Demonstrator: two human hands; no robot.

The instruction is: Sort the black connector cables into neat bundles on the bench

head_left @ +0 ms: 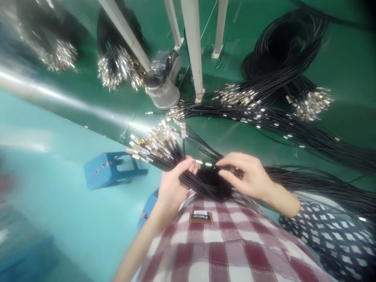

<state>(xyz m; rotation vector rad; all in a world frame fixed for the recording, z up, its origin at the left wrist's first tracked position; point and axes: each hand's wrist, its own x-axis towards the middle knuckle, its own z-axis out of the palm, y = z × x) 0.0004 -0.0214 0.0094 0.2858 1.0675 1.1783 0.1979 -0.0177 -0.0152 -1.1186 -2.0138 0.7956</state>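
Note:
A thick bundle of black cables (202, 184) with silver and gold-coloured metal ends (155, 143) lies across my lap. My left hand (176, 178) is closed round this bundle just behind its ends, which fan out to the upper left. Between my hands runs a single cable with bright metal or white sleeves (209, 165) on it. My right hand (249, 174) pinches that black cable between thumb and fingertips, to the right of the sleeves. One cable end (183, 130) stands up apart from the bundle.
On the green surface, a long cable bundle (264, 119) stretches right, below a coiled bundle (282, 47). More bundles (117, 70) lie at the upper left. A grey-white machine (164, 92) stands beside pale metal posts (192, 47). A blue stool (101, 170) is on the floor.

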